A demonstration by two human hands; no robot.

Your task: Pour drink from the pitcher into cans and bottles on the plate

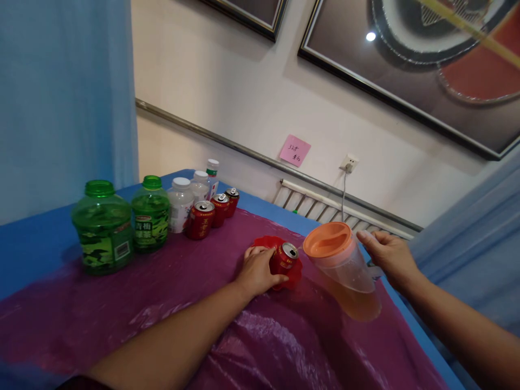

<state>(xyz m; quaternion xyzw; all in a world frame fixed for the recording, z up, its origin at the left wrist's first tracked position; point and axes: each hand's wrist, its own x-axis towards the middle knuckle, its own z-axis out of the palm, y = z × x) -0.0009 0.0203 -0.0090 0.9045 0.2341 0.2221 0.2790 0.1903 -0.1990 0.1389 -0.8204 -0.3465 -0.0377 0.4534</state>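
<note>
My left hand (258,271) is wrapped round a red can (283,260), whose opened top faces up. The can stands in a shallow red dish (293,279) with a wavy rim. In my right hand (385,254) is the handle of a clear plastic pitcher (349,281) with an orange lid. Brownish liquid lies in the lower part of the pitcher, which is tilted with its lid towards the can. A small gap separates the lid's edge from the can's top.
Left of my left hand stand several red cans (202,221), white-capped bottles (181,206) and two green bottles (102,233). Purple plastic (170,292) covers the blue table (36,241). Behind are a radiator (303,203) and a plugged-in cord (344,189).
</note>
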